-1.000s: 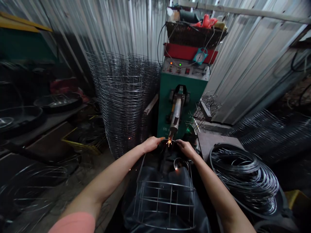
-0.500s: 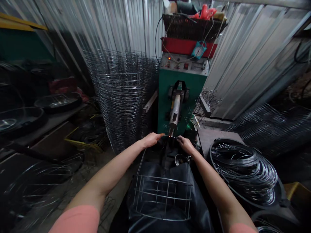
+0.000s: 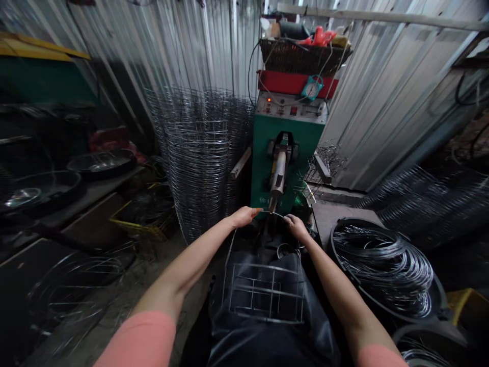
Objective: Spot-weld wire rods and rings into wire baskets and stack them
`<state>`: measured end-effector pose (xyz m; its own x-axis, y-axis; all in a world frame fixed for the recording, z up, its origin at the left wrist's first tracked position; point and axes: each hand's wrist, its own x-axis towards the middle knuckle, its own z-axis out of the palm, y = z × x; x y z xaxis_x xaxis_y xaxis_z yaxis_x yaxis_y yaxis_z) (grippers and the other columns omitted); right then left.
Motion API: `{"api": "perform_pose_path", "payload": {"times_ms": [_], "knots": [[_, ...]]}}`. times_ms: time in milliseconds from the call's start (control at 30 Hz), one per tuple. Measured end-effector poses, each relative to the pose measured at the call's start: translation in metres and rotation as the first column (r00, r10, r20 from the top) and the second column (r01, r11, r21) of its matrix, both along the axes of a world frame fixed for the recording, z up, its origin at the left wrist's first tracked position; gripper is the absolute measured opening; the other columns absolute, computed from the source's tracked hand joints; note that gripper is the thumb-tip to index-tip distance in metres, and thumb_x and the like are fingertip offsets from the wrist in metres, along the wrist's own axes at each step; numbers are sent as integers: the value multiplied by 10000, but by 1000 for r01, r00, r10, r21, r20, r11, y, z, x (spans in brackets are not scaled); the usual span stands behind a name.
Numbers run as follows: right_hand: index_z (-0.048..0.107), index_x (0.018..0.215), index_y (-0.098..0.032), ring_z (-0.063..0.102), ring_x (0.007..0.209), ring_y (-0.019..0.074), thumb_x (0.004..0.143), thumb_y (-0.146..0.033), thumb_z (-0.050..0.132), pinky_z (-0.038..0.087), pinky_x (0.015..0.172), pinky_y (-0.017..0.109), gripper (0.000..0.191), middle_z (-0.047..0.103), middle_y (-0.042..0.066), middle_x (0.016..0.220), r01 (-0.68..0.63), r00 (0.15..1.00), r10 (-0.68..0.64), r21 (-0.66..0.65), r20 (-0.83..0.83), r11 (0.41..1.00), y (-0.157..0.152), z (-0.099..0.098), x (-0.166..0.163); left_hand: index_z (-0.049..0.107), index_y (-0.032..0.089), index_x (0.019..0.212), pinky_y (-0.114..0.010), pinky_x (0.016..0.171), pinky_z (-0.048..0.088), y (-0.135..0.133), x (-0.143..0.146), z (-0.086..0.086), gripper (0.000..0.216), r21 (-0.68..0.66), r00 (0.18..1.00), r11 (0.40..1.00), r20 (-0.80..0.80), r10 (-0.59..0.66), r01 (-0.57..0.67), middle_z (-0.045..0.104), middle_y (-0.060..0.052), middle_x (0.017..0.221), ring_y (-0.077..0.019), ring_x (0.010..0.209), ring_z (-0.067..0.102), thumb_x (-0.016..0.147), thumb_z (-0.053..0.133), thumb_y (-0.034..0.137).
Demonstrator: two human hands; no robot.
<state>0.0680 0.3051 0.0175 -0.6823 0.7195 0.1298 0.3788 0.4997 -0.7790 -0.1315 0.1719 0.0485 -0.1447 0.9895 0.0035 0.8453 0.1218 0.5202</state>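
Observation:
A wire basket (image 3: 263, 290) lies on my dark-aproned lap, its rim reaching up under the electrode arm (image 3: 277, 176) of a green welding machine (image 3: 284, 137). My left hand (image 3: 243, 216) pinches the basket's top wire just left of the electrode tip. My right hand (image 3: 296, 227) grips the same wire on the right side. Both hands are closed on the rim. No spark shows at the tip now.
A tall stack of wire baskets (image 3: 198, 163) stands left of the machine. Coils of wire rings (image 3: 382, 267) lie at my right. Dark round pans (image 3: 101, 163) sit on a bench at left. Corrugated metal walls close the back.
The spark at the electrode tip seen a second ago has gone out. The basket has shifted a little higher and further from me, with both hands still on its rim.

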Motion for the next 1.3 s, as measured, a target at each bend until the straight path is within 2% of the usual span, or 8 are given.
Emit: {"api": "perform_pose_path", "payload": {"times_ms": [400, 733, 967, 1067, 1133, 1200, 1267, 1300], "knots": [[534, 650, -180, 482, 621, 150, 745, -399, 425, 361, 582, 245, 263, 528, 5, 605, 37, 999, -38, 34, 20, 999, -2, -1, 4, 533, 183, 1241, -261, 815, 421, 2, 2, -7, 427, 51, 999, 999, 31, -15, 13, 659, -79, 1076, -201, 962, 604, 833, 405, 193], [519, 659, -183, 472, 587, 142, 748, -425, 412, 344, 556, 242, 278, 498, -8, 577, 26, 999, -26, -2, 20, 1000, -3, -5, 6, 516, 175, 1254, -244, 740, 431, 1, -1, -9, 474, 29, 997, 999, 75, -16, 14, 690, -69, 955, -179, 850, 624, 792, 423, 134], [568, 698, -178, 506, 593, 150, 774, -445, 394, 377, 572, 251, 328, 534, 0, 587, 21, 1000, -20, -49, 21, 999, -3, -3, 3, 521, 195, 1253, -242, 725, 431, 1, 5, 1, 451, -15, 988, 1000, 154, 5, -2, 685, -44, 913, -176, 803, 620, 813, 452, 269], [609, 852, -189, 584, 760, 176, 811, -443, 370, 428, 681, 265, 351, 631, 35, 748, 13, 998, -12, -15, 55, 1000, -7, 6, 34, 459, 238, 1300, -254, 681, 445, -20, -5, 11, 498, -28, 960, 994, 256, 110, -106, 676, -31, 908, -160, 716, 615, 816, 456, 354], [609, 962, -210, 595, 906, 199, 825, -415, 384, 429, 776, 285, 334, 659, 61, 927, 59, 981, -76, 96, 177, 994, -9, 7, 87, 445, 231, 1301, -253, 661, 454, -55, -12, 13, 564, -2, 891, 970, 394, 225, -244, 659, -48, 961, -155, 718, 608, 777, 517, 426], [616, 994, -222, 612, 908, 235, 815, -396, 437, 438, 776, 316, 307, 667, 87, 965, 163, 884, -245, 229, 399, 960, -12, -2, 168, 470, 208, 1256, -247, 583, 460, -106, -11, 6, 582, -74, 720, 907, 583, 377, -415, 654, -55, 885, -154, 675, 602, 751, 539, 487], [655, 909, -202, 638, 826, 281, 784, -335, 500, 459, 705, 354, 239, 678, 141, 876, 333, 636, -451, 304, 627, 892, -18, -22, 262, 551, 170, 1098, -221, 452, 425, -163, 6, -14, 521, -298, 401, 815, 754, 520, -497, 635, -44, 740, -147, 574, 585, 725, 553, 535], [670, 845, -187, 645, 785, 297, 770, -289, 517, 464, 661, 370, 199, 676, 174, 850, 422, 498, -506, 313, 704, 851, -24, -34, 308, 586, 149, 984, -205, 385, 382, -191, 18, -27, 496, -466, 232, 759, 761, 606, -455, 621, -44, 664, -139, 496, 562, 703, 569, 557]]}}
